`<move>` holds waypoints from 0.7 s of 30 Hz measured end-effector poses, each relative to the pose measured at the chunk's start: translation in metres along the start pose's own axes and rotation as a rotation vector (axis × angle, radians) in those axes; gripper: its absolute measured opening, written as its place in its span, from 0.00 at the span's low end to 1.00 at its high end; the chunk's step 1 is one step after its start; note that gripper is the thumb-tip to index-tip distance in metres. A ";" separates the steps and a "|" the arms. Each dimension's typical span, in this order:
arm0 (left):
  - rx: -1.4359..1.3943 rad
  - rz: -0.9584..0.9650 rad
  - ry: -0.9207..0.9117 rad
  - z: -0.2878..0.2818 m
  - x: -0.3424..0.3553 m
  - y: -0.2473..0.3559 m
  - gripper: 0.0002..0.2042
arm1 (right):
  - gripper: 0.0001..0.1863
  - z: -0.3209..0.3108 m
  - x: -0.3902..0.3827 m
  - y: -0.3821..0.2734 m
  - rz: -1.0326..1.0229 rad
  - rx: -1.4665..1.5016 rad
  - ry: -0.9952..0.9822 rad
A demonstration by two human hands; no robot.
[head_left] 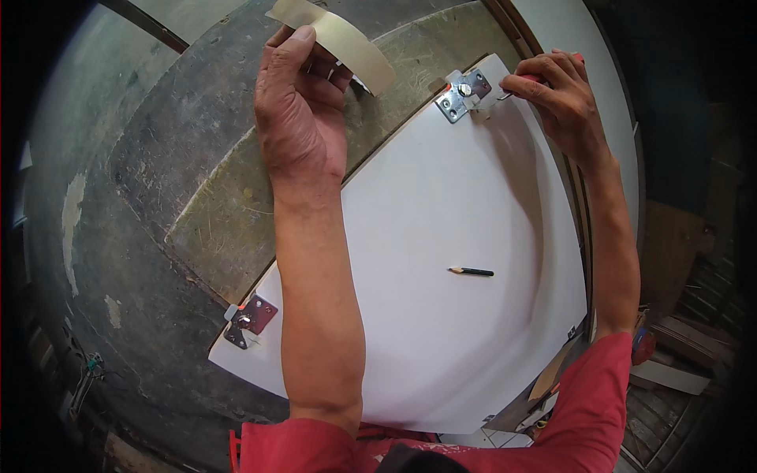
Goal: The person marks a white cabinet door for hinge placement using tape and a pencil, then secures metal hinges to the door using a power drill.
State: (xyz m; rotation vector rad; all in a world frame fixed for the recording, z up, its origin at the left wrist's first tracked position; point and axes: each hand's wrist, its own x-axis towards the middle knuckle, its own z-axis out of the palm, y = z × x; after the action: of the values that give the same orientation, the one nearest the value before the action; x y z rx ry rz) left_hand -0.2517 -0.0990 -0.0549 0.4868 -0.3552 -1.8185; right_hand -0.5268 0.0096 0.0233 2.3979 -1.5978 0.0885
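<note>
White panel [441,299] lying flat on a worn, scratched bench [181,158], one long edge running diagonally from lower left to upper right. Two metal hinges fixed along that edge: upper hinge [464,94] at the far corner, bright metal with a screw head at its centre; lower hinge [250,320] near the near-left corner, plate appearing reddish-dark, also screwed. Both hinges overhanging the panel edge slightly.

Left hand [300,110] raised beyond the panel edge, fingers curled closed, thumb uppermost, pinching a pale tan strip [339,39] that curves up and to the right; strip clear of the panel surface. A small pale item under the fingers, too hidden to identify.

Right hand [552,94] at the far right corner of the panel, fingers closed around a red-handled tool [536,77]; thin metal tip pointing left toward the upper hinge, just beside it. Contact with the hinge not determinable.

Short dark pencil [471,271] lying loose on the panel, well apart from both hands, point toward the left.

No containers in view; nothing held in or on anything other than the panel itself. Red sleeves on both forearms at the lower edge.
</note>
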 end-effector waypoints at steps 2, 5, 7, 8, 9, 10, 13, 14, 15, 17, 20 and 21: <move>0.009 -0.002 0.006 0.001 0.001 0.001 0.14 | 0.12 0.001 -0.001 -0.001 0.022 0.008 0.000; 0.020 -0.006 0.009 0.000 0.001 0.000 0.15 | 0.12 0.001 -0.001 0.000 0.009 0.017 0.005; 0.023 -0.008 0.007 0.000 0.001 0.000 0.15 | 0.12 0.002 0.001 0.000 0.002 0.024 0.006; 0.024 -0.002 0.003 0.001 0.002 0.000 0.16 | 0.12 0.003 0.002 0.000 -0.006 0.031 0.009; 0.025 0.005 -0.002 0.001 0.002 0.001 0.16 | 0.12 0.003 0.003 0.000 -0.005 0.031 0.009; 0.025 0.003 -0.001 0.001 0.001 0.001 0.16 | 0.12 0.004 0.003 0.001 -0.015 0.026 0.015; 0.031 0.002 0.000 0.001 0.001 0.001 0.16 | 0.13 0.004 0.003 0.002 -0.022 0.023 0.007; 0.013 -0.001 -0.005 0.001 0.001 0.002 0.14 | 0.13 0.004 0.004 0.002 -0.021 0.026 -0.006; -0.006 -0.003 -0.011 0.000 0.001 0.003 0.12 | 0.13 0.004 0.004 0.003 -0.022 0.029 -0.004; -0.004 -0.006 0.001 -0.001 0.001 0.001 0.12 | 0.13 0.004 0.002 0.006 -0.035 0.032 0.000; -0.005 -0.005 0.003 -0.001 0.001 -0.002 0.12 | 0.13 0.003 0.002 0.005 -0.030 0.020 0.000; -0.008 -0.002 -0.005 -0.001 0.001 -0.002 0.12 | 0.13 0.004 0.002 0.005 -0.030 0.020 -0.001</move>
State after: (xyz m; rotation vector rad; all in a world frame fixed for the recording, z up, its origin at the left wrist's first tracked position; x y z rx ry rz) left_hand -0.2532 -0.0991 -0.0568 0.4771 -0.3509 -1.8224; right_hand -0.5308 0.0049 0.0204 2.4368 -1.5678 0.0979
